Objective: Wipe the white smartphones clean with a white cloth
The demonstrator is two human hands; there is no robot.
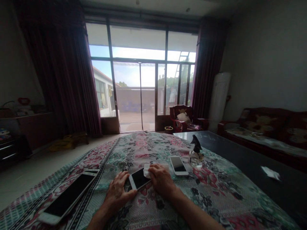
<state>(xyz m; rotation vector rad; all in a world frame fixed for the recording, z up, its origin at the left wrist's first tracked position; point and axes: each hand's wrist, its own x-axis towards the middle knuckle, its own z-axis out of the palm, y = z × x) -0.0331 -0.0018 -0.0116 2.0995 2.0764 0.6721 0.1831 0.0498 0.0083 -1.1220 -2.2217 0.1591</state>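
A white-framed smartphone [138,180] with a dark screen lies tilted on the flowered cloth in front of me. My left hand [118,190] grips its left end, thumb along the near edge and fingers at the far edge. Against the right part of its screen, my right hand [161,180] presses a white tissue [146,172], fingers closed over it. That hand hides the phone's right end. Just right of it lies a second white smartphone [178,166], screen up. Beyond that stands a clear spray bottle [196,157] with a black trigger head.
At the left, a large white-edged device [69,195] with a black screen lies near the cloth's border, another device partly under its far end. A crumpled white tissue [270,173] rests on the dark tabletop [230,156] at right. A wooden armchair [182,118] stands by the glass doors.
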